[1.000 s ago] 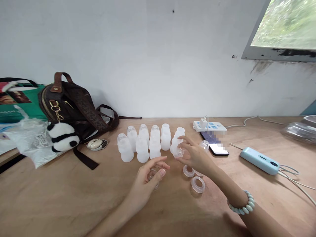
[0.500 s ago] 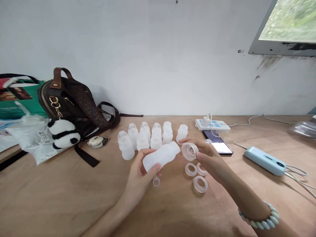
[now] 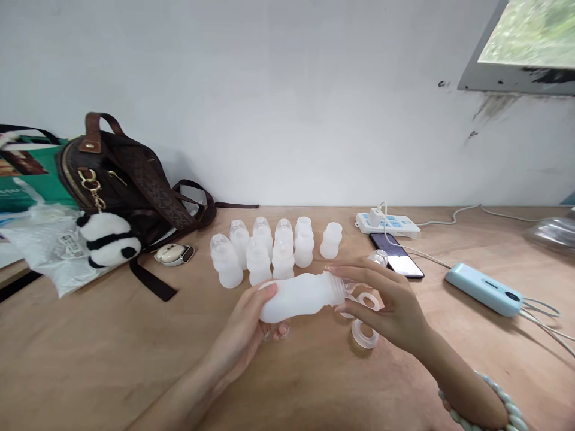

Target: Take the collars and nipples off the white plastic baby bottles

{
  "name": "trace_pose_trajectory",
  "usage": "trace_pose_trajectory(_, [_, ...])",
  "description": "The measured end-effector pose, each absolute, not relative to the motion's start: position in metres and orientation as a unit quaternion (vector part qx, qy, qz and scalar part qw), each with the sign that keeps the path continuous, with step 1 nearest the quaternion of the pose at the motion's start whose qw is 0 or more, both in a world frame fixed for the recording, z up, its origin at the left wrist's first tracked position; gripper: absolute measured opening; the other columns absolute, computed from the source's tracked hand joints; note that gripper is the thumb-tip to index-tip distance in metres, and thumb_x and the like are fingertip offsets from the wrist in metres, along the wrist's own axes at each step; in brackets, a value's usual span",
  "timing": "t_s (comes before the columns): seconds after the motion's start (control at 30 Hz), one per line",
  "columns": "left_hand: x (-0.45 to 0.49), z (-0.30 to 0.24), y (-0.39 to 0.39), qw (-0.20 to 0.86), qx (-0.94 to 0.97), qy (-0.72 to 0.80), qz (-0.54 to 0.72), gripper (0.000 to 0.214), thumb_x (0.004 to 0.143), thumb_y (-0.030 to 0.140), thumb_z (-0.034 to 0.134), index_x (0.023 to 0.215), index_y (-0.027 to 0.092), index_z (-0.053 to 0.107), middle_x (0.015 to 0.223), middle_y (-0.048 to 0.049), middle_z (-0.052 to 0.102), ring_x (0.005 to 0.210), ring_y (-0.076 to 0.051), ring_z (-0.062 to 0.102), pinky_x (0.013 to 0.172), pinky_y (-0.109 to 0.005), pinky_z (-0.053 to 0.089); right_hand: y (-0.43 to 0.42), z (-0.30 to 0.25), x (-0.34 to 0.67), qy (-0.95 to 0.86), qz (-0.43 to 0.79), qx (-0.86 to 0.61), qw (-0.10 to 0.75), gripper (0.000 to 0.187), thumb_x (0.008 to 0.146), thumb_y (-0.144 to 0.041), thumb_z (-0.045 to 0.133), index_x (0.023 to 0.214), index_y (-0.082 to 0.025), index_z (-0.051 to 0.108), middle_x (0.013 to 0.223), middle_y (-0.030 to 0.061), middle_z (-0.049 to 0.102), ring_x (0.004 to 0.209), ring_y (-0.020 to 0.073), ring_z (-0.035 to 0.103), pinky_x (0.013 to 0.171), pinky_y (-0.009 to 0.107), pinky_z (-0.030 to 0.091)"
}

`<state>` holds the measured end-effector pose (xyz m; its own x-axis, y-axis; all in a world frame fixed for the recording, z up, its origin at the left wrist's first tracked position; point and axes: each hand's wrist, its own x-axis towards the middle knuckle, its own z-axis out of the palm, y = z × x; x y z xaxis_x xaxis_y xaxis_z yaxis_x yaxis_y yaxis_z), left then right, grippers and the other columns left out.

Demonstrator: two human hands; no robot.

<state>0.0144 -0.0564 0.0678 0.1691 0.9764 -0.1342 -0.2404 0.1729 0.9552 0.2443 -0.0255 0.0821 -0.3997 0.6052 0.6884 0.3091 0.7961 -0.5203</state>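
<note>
A frosted white baby bottle lies nearly level in my left hand, its neck pointing right. My left fingers and thumb wrap round its base end. At the neck sits a translucent collar with a clear teat, gripped between the thumb and fingers of my right hand. How firmly the collar sits on the neck I cannot tell. Below my right hand, several clear collar rings lie on the table, partly covered by the fingers. Small clear pieces under my left fingers are mostly hidden.
Behind my hands stand several bottles with clear domed caps and an uncapped bottle. A phone, power strip and blue device with cables lie right. A brown backpack with panda charm stands left.
My right hand has brought the collar and teat from beside the bottle onto its neck. The bottle has swung from tilted up to nearly level.
</note>
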Motion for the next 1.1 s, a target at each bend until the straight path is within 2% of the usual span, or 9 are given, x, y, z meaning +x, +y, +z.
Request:
trace_pose_trajectory(0.1, [0.011,0.064,-0.062,0.414,0.618,0.42,0.52,0.028,0.081,0.034,0.072,0.103,0.02,0.064,0.085,-0.0039,0.064,0.066,-0.016,0.06,0.056,-0.025,0.045,-0.024,0.08,0.242,-0.761,0.268,-0.385,0.449,0.023,0.088,-0.043,0.066,0.084,-0.021,0.068,0.075,0.0029,0.068,0.069,0.0183,0.065,0.059,0.029,0.053])
trace_pose_trajectory(0.17, [0.009,0.061,-0.066,0.229,0.734,0.37,0.522,0.039,0.075,0.02,0.079,0.111,0.025,0.064,0.103,-0.0056,0.065,0.085,-0.021,0.063,0.07,-0.029,0.05,-0.023,0.077,0.239,-0.702,0.378,-0.431,0.423,0.045,0.093,-0.052,0.054,0.063,-0.02,0.057,0.057,-0.0002,0.055,0.052,0.0134,0.054,0.047,0.025,0.044])
trace_pose_trajectory(0.23, [0.009,0.057,-0.068,0.141,0.78,0.334,0.509,0.05,0.074,0.015,0.081,0.117,0.028,0.061,0.108,-0.0058,0.064,0.092,-0.022,0.063,0.077,-0.03,0.049,-0.022,0.074,0.235,-0.661,0.457,-0.448,0.393,0.057,0.094,-0.061,0.046,0.055,-0.019,0.049,0.05,-0.0012,0.048,0.045,0.0107,0.045,0.041,0.024,0.036])
trace_pose_trajectory(0.33, [0.012,0.057,-0.067,0.22,0.74,0.378,0.51,0.037,0.076,0.02,0.077,0.11,0.025,0.063,0.097,-0.0041,0.062,0.083,-0.02,0.06,0.068,-0.028,0.047,-0.021,0.075,0.234,-0.648,0.484,-0.452,0.376,0.062,0.089,-0.072,0.045,0.061,-0.018,0.054,0.05,-0.0007,0.05,0.045,0.0102,0.045,0.042,0.023,0.035])
trace_pose_trajectory(0.43, [0.016,0.062,-0.064,0.393,0.63,0.439,0.506,0.027,0.077,0.032,0.074,0.098,0.02,0.064,0.089,-0.0033,0.062,0.07,-0.017,0.057,0.057,-0.025,0.043,-0.022,0.08,0.24,-0.654,0.502,-0.415,0.385,0.055,0.091,-0.069,0.046,0.1,-0.018,0.063,0.056,-0.0024,0.055,0.049,0.012,0.05,0.045,0.024,0.041])
trace_pose_trajectory(0.53, [0.017,0.07,-0.061,0.542,0.518,0.453,0.483,0.04,0.077,0.045,0.073,0.101,0.017,0.06,0.075,-0.0021,0.064,0.055,-0.013,0.053,0.049,-0.023,0.036,-0.023,0.084,0.248,-0.686,0.523,-0.366,0.348,0.048,0.09,-0.051,0.063,0.128,-0.024,0.051,0.067,-0.0036,0.061,0.058,0.0131,0.056,0.054,0.026,0.048])
trace_pose_trajectory(0.63, [0.015,0.075,-0.058,0.617,0.459,0.447,0.458,0.046,0.079,0.05,0.071,0.104,0.013,0.06,0.062,-0.0009,0.063,0.052,-0.012,0.051,0.049,-0.022,0.035,-0.02,0.084,0.253,-0.731,0.461,-0.372,0.34,0.041,0.084,-0.036,0.073,0.121,-0.027,0.058,0.088,0.001,0.068,0.071,0.0144,0.062,0.063,0.029,0.054])
trace_pose_trajectory(0.8, [0.012,0.073,-0.056,0.698,0.37,0.428,0.438,0.045,0.079,0.052,0.071,0.098,0.012,0.062,0.065,-0.0017,0.061,0.052,-0.012,0.053,0.046,-0.022,0.036,-0.017,0.084,0.256,-0.788,0.362,-0.32,0.381,0.036,0.085,-0.029,0.073,0.12,-0.029,0.067,0.119,0.0071,0.066,0.106,0.0229,0.064,0.076,0.034,0.06])
trace_pose_trajectory(1.1, [0.009,0.066,-0.053,0.777,0.279,0.397,0.4,0.043,0.08,0.05,0.074,0.1,0.014,0.061,0.072,-0.0013,0.064,0.046,-0.006,0.051,0.044,-0.015,0.039,-0.023,0.086,0.255,-0.839,0.207,-0.259,0.432,0.037,0.088,-0.011,0.064,0.119,-0.032,0.066,0.116,0.0042,0.067,0.11,0.0229,0.064,0.087,0.038,0.058])
